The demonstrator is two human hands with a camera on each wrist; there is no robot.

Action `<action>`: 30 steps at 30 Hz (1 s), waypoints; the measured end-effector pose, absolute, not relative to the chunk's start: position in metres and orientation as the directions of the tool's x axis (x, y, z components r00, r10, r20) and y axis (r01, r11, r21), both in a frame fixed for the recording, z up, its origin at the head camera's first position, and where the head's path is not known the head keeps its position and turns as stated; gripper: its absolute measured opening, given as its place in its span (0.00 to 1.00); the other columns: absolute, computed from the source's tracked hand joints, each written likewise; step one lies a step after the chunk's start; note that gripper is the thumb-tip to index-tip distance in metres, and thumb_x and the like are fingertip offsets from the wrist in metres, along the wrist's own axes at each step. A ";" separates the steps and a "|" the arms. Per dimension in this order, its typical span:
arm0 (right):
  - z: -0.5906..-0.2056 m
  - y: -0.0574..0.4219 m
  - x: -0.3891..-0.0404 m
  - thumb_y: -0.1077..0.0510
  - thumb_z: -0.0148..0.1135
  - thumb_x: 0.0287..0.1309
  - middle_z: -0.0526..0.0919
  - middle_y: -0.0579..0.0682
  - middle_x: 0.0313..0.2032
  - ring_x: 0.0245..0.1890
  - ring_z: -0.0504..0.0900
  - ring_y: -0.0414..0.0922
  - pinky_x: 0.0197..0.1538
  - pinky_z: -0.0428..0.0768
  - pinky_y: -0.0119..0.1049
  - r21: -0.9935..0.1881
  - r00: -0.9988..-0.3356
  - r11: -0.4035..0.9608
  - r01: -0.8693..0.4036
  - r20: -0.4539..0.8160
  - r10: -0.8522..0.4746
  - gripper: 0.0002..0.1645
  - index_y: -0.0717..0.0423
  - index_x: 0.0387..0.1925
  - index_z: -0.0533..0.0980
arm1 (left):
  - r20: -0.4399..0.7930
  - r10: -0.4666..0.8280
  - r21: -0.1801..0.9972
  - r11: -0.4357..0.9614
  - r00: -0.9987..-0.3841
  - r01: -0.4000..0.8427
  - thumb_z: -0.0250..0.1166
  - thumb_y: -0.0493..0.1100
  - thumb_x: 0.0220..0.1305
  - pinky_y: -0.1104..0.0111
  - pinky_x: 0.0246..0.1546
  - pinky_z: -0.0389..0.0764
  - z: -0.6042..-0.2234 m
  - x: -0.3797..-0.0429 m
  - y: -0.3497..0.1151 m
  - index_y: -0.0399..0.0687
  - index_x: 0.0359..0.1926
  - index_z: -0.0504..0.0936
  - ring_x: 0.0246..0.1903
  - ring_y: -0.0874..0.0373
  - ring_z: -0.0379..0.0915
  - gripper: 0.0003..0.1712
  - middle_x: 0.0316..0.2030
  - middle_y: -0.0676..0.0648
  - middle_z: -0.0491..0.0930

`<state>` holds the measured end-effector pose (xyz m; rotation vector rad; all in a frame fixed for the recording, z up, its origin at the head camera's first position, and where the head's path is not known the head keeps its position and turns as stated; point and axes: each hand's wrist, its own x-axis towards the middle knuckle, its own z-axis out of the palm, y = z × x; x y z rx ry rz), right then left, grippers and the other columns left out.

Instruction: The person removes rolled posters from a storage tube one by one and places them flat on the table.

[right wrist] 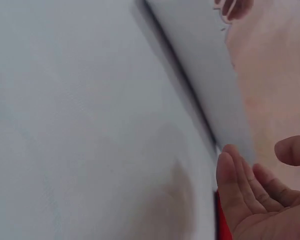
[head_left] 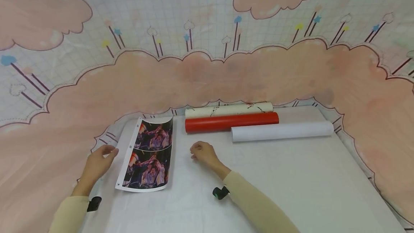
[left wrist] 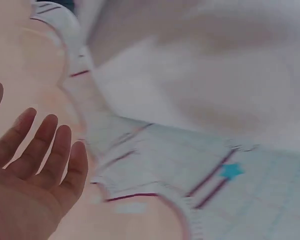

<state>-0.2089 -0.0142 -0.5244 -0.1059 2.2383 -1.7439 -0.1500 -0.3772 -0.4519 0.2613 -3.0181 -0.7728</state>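
Note:
A printed sheet (head_left: 150,168) with two similar dark, colourful pictures one above the other lies on the white table (head_left: 207,197). Its edges curl up a little. My left hand (head_left: 98,163) hovers just off the sheet's left edge, holding nothing. The left wrist view shows that hand's fingers (left wrist: 57,155) spread slightly and loosely bent. To the right of the sheet is my right hand (head_left: 207,154), apart from it, with relaxed, bent fingers and nothing in them. In the right wrist view the raised edge of the sheet (right wrist: 205,75) appears behind the right fingertips.
Three rolls lie side by side at the back: a cream patterned roll (head_left: 229,110), a red roll (head_left: 231,122) and a white roll (head_left: 283,131). A patterned cloth with pink clouds (head_left: 220,80) hangs behind and surrounds the table.

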 end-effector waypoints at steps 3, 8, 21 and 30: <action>-0.520 -0.001 -0.202 0.58 0.58 0.65 0.86 0.54 0.38 0.33 0.87 0.45 0.40 0.86 0.36 -0.958 -0.955 0.273 0.090 -0.160 -0.248 0.09 0.59 0.41 0.79 | 0.133 -0.143 0.494 0.867 -0.981 -0.059 0.52 0.50 0.73 0.39 0.45 0.77 -0.438 -0.144 -0.355 0.32 0.56 0.75 0.48 0.28 0.75 0.25 0.54 0.25 0.76; -0.516 0.020 -0.191 0.56 0.58 0.65 0.85 0.52 0.37 0.33 0.86 0.42 0.39 0.85 0.33 -0.942 -0.962 0.334 0.034 -0.121 -0.243 0.10 0.57 0.42 0.79 | 0.321 -0.072 0.519 0.848 -0.944 0.112 0.57 0.42 0.70 0.43 0.46 0.79 -0.426 -0.138 -0.309 0.34 0.51 0.78 0.46 0.34 0.78 0.16 0.48 0.30 0.81; -0.507 0.063 -0.165 0.53 0.59 0.66 0.85 0.51 0.39 0.34 0.87 0.44 0.37 0.84 0.30 -0.929 -0.971 0.366 -0.060 -0.030 -0.237 0.11 0.55 0.43 0.79 | 0.357 0.101 0.556 0.776 -0.929 0.298 0.64 0.39 0.65 0.59 0.37 0.81 -0.456 -0.133 -0.228 0.42 0.49 0.81 0.42 0.49 0.81 0.13 0.43 0.43 0.84; -0.493 0.097 -0.155 0.59 0.61 0.64 0.85 0.47 0.39 0.36 0.85 0.42 0.36 0.81 0.29 -0.895 -0.983 0.434 -0.105 0.027 -0.183 0.06 0.51 0.41 0.81 | 0.306 0.079 0.667 0.694 -0.949 0.273 0.65 0.40 0.65 0.55 0.43 0.82 -0.468 -0.139 -0.183 0.45 0.49 0.81 0.44 0.51 0.81 0.12 0.45 0.43 0.84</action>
